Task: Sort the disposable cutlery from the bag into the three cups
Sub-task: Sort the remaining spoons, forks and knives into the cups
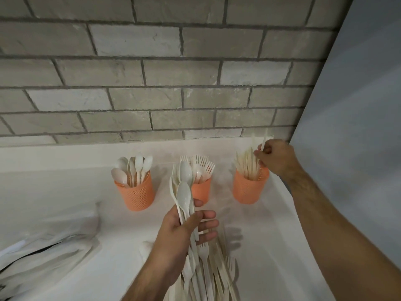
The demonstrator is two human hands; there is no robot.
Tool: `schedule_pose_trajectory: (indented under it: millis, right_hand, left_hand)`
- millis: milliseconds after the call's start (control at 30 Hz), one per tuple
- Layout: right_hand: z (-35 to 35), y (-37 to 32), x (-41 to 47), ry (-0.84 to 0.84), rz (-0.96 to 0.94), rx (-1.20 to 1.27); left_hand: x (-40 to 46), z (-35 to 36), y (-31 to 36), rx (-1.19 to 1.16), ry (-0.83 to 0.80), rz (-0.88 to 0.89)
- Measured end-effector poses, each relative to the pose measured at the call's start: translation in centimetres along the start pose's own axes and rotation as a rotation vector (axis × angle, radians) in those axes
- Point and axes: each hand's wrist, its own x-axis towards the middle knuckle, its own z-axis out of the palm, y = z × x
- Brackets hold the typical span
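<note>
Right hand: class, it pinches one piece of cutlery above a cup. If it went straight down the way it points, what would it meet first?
Probably the knives standing in the right cup; the right hand hovers at their tips, though depth is unclear.

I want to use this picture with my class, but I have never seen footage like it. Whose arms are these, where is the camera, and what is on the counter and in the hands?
There is no machine here. A person wears a camera on the head, so you look forward and down along their own two arms. On the white counter before a brick wall stand three orange cups: the left cup holds spoons, the middle cup forks, the right cup what look like knives. The left hand grips a mixed bundle of cutlery, spoons on top. The right hand pinches one thin white piece over the right cup. More loose cutlery lies below, and a crumpled bag at the lower left.
</note>
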Motion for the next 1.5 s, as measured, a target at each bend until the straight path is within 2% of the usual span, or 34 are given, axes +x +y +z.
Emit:
schedule_pose_trajectory:
  millis: [33, 100, 167, 200, 333, 400, 633, 867, 1067, 1133, 1267, 1333, 1400, 1500]
  right_hand:
    - [0.0, 0.3, -0.1, -0.015, 0.022, -0.019]
    - [-0.4, -0.1, -1.2, 0.085, -0.044, -0.131]
    - [-0.5, -1.7, -3.7, 0.127, -0.146, -0.066]
    - [-0.3, -2.6, -5.2, 0.041, -0.174, 0.035]
    - [1.9, -6.9, -11.9, -0.653, -0.225, 0.276]
    - [3.2, -7.5, -13.3, -0.746, -0.209, 0.379]
    - [5.6, -8.0, -14.0, -0.614, -0.155, 0.480]
    - [7.7, -9.2, -15.3, -0.628, -0.139, 0.568]
    - [8.8, -10.6, -15.7, -0.565, -0.117, 0.598]
    - [9.3, -11.0, -15.9, -0.587, -0.089, 0.623]
    - [10.4, -11.6, -16.1, -0.734, -0.054, 0.586]
    - [10.9, -12.2, -15.9, -0.742, -0.065, 0.568]
    - [11.4, -13.1, -14.9, -0.626, -0.081, 0.591]
    - [12.8, -15.0, -12.2, -0.356, -0.122, 0.723]
  left_hand:
    - [-0.1, 0.0, 0.1, -0.013, -0.007, -0.003]
    - [-0.2, -0.1, 0.3, -0.036, -0.028, -0.008]
    - [-0.2, -0.1, 0.5, -0.050, -0.054, -0.009]
    - [-0.3, -0.1, 0.6, -0.062, -0.068, -0.010]
    - [-0.6, -0.2, 1.1, -0.065, -0.136, -0.018]
    - [-0.9, -0.5, 1.4, -0.037, -0.156, -0.029]
    - [-1.9, -2.4, 2.1, -0.070, -0.067, -0.011]
    - [-2.8, -4.2, 3.1, 0.065, 0.008, 0.062]
    - [-3.2, -5.6, 3.6, 0.006, 0.062, 0.058]
    - [-3.2, -6.2, 3.6, 0.041, 0.072, 0.062]
    - [-3.3, -8.3, 4.3, 0.150, 0.035, 0.019]
    - [-3.5, -9.3, 4.7, 0.137, 0.017, -0.009]
    - [-3.7, -10.3, 4.8, 0.096, 0.079, -0.007]
    - [-3.9, -11.9, 4.7, 0.086, 0.243, 0.001]
